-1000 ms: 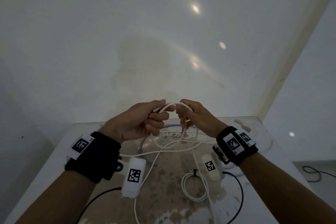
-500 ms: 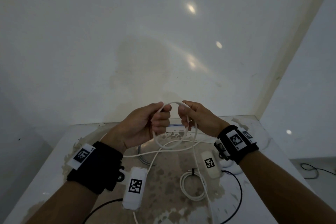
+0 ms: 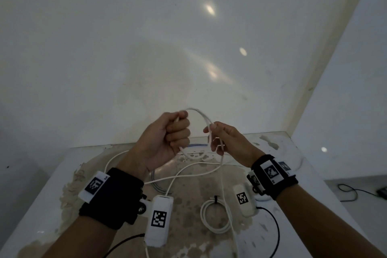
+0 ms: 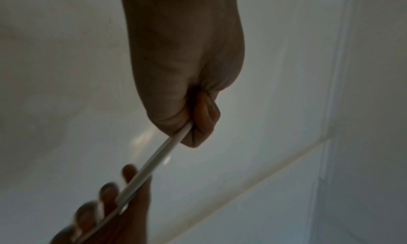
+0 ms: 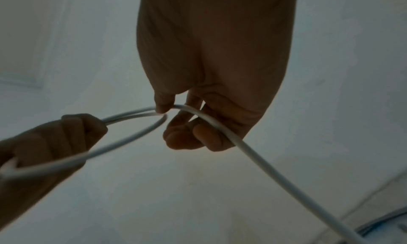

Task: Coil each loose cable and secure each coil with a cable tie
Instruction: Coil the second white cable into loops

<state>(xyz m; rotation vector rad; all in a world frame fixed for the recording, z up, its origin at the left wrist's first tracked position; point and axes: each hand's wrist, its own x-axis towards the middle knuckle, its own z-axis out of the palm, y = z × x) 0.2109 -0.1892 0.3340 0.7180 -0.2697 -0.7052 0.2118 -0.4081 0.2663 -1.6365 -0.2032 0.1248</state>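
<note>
A loose white cable [image 3: 202, 115] arcs between my two hands above the table. My left hand [image 3: 167, 138] is a fist gripping the small loop of that cable [image 4: 176, 140]. My right hand [image 3: 222, 138] pinches the same cable [image 5: 189, 108] between thumb and fingers, and the strand runs on over its fingers down to the table. The rest of the cable [image 3: 188, 172] trails in slack curves across the tabletop. A finished white coil [image 3: 215, 218] bound with a black cable tie [image 3: 215, 198] lies on the table below my right wrist.
The white table [image 3: 52, 205] has a worn, stained middle. A grey-blue cable loop [image 3: 159, 184] lies behind the hands. Black wires [image 3: 276, 228] run from the wrist cameras. A white wall stands close behind; another black cable [image 3: 351, 191] lies on the floor at the right.
The hands have drawn apart, widening the loop. My left hand has closed into a fist on the cable and risen a little; the right hand has shifted right along the strand.
</note>
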